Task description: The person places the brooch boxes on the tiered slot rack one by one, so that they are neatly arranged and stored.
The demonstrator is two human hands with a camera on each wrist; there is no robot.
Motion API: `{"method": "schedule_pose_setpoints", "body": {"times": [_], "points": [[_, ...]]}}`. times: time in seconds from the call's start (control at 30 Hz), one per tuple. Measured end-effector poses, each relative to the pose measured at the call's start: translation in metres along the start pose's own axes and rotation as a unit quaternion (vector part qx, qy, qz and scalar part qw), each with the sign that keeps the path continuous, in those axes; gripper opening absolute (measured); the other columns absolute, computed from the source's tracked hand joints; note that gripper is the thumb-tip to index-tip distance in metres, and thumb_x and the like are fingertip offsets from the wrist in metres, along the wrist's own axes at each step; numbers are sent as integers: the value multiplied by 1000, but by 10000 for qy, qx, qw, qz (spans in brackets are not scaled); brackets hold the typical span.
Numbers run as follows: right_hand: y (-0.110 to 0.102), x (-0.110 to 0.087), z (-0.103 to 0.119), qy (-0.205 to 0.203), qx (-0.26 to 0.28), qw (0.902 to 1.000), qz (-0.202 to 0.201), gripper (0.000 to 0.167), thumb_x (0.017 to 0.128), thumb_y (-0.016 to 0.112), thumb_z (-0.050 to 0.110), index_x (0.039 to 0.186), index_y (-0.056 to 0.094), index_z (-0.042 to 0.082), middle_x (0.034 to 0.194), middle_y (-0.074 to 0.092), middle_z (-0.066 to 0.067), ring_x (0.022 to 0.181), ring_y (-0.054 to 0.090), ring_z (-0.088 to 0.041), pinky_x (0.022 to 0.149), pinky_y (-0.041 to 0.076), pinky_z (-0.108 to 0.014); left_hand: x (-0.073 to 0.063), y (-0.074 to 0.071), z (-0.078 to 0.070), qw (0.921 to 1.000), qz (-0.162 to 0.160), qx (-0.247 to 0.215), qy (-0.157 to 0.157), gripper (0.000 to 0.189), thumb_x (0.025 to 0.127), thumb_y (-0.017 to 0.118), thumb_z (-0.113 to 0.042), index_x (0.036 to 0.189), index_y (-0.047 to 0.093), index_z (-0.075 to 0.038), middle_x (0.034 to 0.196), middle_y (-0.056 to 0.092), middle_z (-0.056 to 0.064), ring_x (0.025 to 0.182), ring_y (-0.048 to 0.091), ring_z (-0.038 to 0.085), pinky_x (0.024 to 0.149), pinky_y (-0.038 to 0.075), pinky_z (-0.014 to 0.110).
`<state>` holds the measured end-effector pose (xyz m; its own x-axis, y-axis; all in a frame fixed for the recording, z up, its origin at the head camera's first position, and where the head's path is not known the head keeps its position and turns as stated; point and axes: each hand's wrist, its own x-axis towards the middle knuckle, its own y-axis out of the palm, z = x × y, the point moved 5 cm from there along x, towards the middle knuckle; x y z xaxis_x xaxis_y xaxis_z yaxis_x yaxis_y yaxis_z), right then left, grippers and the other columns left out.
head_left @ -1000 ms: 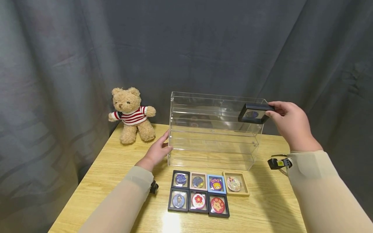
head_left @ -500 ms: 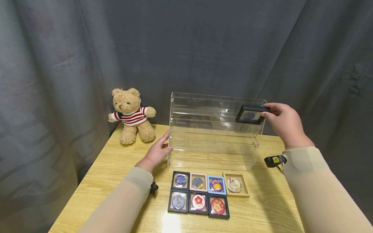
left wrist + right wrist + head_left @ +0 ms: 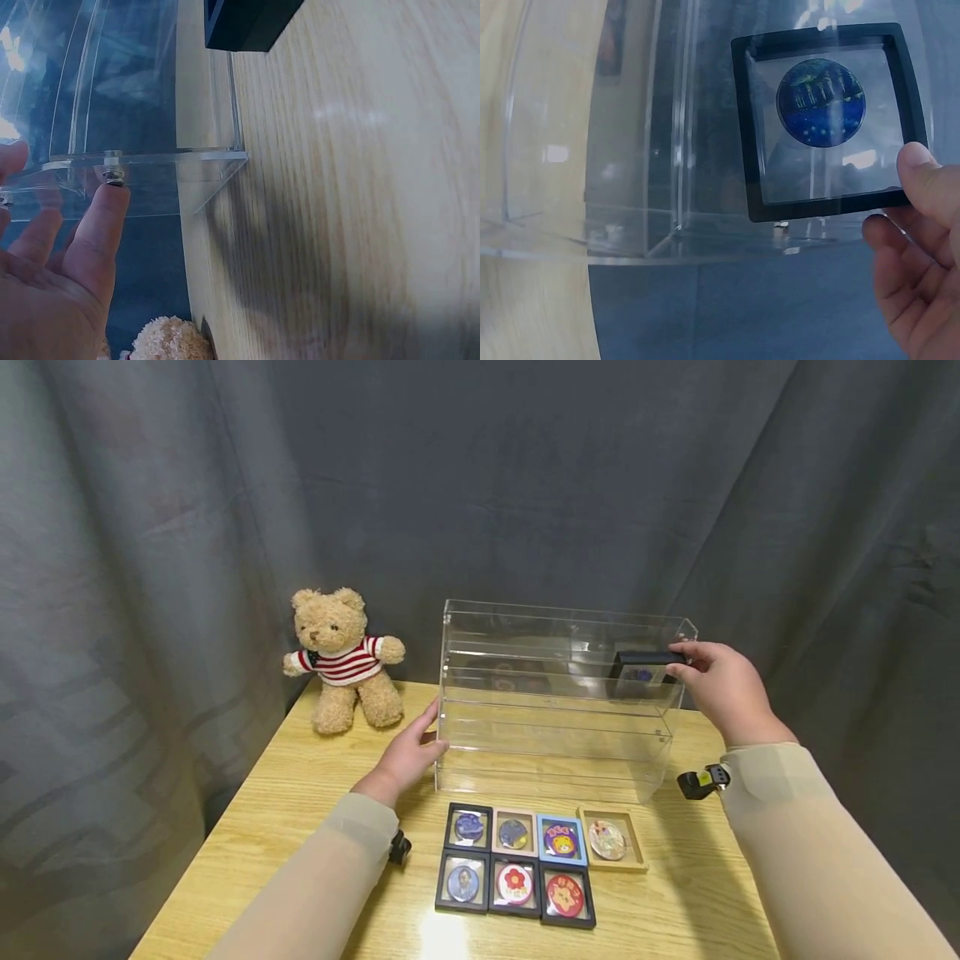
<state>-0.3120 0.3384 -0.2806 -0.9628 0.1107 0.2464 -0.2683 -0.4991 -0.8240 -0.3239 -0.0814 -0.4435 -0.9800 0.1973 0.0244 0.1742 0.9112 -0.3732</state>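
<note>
My right hand (image 3: 723, 689) pinches a black square display frame (image 3: 626, 677) by its right side, thumb in front. In the right wrist view the frame (image 3: 742, 127) stands upright and holds a round blue badge (image 3: 821, 103) behind clear film. It is at the upper right of a clear acrylic display rack (image 3: 555, 703), at an upper tier; whether it touches the shelf I cannot tell. My left hand (image 3: 405, 760) rests against the rack's left side. In the left wrist view its extended fingers (image 3: 101, 225) touch the clear side panel (image 3: 202, 156).
Several framed badges lie in two rows before the rack, among them a blue frame (image 3: 562, 841), a wooden frame (image 3: 637, 852) and a black frame (image 3: 567, 922). A teddy bear (image 3: 345, 664) sits at the back left of the wooden table (image 3: 300, 802), before a grey curtain (image 3: 525, 485).
My right hand has moved left and down with the black frame, which has gone from in front of the rack's top right to lower within its upper tier. The left hand stays at the side.
</note>
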Motion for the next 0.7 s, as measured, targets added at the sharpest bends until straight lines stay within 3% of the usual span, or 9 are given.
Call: {"method": "schedule_pose_setpoints", "body": {"times": [0.2, 0.4, 0.7], "points": [[3, -2, -2, -217, -268, 9994, 55, 44, 101, 58, 32, 140, 57, 11, 129, 50, -21, 100, 48, -36, 75, 44, -53, 1, 1, 2, 10000, -38, 21, -17, 79, 96, 65, -16, 157, 22, -43, 161, 26, 0, 132, 45, 36, 101, 46, 50], [4, -3, 1, -613, -885, 9942, 60, 40, 101, 60, 24, 137, 59, 6, 128, 51, -21, 89, 51, -33, 66, 43, -47, 0, 1, 1, 10000, -51, 62, -21, 79, 96, 66, -17, 156, 22, -45, 160, 27, 0, 131, 47, 35, 100, 47, 49], [12, -2, 2, -934, -1450, 9850, -54, 39, 97, 65, 14, 133, 61, -1, 121, 51, -21, 98, 56, -40, 72, 48, -54, 0, 0, 0, 10000, -31, 82, 9, 80, 96, 66, -16, 156, 21, -44, 160, 27, 0, 131, 48, 34, 101, 46, 49]]}}
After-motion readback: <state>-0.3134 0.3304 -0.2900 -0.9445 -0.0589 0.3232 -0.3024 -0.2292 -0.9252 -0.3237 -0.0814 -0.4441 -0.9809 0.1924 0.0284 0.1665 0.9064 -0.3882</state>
